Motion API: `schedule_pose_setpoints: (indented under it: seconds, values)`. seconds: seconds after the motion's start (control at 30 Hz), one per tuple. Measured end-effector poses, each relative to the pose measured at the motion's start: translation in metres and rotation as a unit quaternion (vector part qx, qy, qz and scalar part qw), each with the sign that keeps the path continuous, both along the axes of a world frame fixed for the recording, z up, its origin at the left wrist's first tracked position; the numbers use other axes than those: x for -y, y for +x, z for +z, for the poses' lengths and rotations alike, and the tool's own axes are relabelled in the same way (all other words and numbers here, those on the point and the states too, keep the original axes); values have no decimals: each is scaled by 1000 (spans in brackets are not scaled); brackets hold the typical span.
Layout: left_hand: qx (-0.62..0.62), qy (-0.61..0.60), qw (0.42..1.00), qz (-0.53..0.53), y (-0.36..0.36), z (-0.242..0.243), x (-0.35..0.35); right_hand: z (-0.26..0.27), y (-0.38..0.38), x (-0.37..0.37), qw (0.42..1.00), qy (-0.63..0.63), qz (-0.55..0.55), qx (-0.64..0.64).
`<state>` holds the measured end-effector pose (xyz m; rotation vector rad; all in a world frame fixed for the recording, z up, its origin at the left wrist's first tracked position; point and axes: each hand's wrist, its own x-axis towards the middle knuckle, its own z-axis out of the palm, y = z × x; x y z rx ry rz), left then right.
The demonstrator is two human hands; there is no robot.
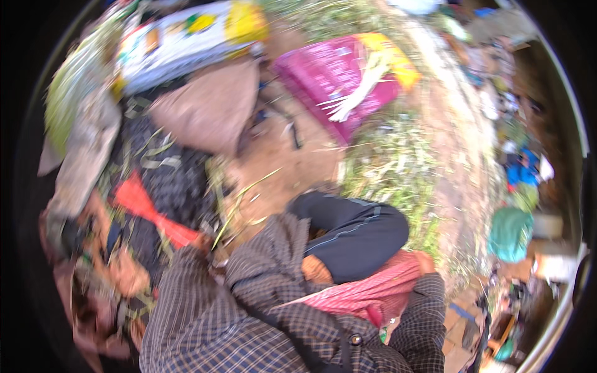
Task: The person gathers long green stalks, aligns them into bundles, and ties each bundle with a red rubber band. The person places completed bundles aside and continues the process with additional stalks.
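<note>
My left hand (203, 243), small and blurred, is closed round the end of a red plastic strip or bag (156, 212) that fans out over dark cloth. My right hand (423, 262) is at the edge of a red patterned cloth (368, 291) stretched over my lap; its fingers are partly hidden, and the cloth appears to be gripped. Beyond my folded legs, a bundle of pale stalks (361, 91) lies across a magenta and yellow sack (333, 77). A dark, curved object (295, 135) rests on the bare ground nearby.
A white and yellow printed sack (186, 44) and a brown sack (212, 105) lie at the upper left. Loose grass (394, 158) runs along the right of the ground. Another person's hand or foot (128, 272) shows at the left. A green bag (510, 235) stands far right.
</note>
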<state>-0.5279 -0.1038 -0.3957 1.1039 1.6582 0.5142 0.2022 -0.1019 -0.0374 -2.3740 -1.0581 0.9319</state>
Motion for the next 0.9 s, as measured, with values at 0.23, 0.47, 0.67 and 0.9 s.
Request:
schedule_pose_setpoints:
  seconds: [0.23,0.47,0.67,0.9]
  values:
    - [-352,-32,844,-404,24,88,-53,18,-13,16,994,-8,-109,4]
    - [-354,-104,774,-514,23,120,-81,46,-33,14,988,-39,-146,24]
    - [-319,-153,740,-571,24,106,-93,56,-38,19,989,-34,-134,51]
    - [-97,130,938,-307,106,184,-117,38,-35,19,987,-63,-49,142]
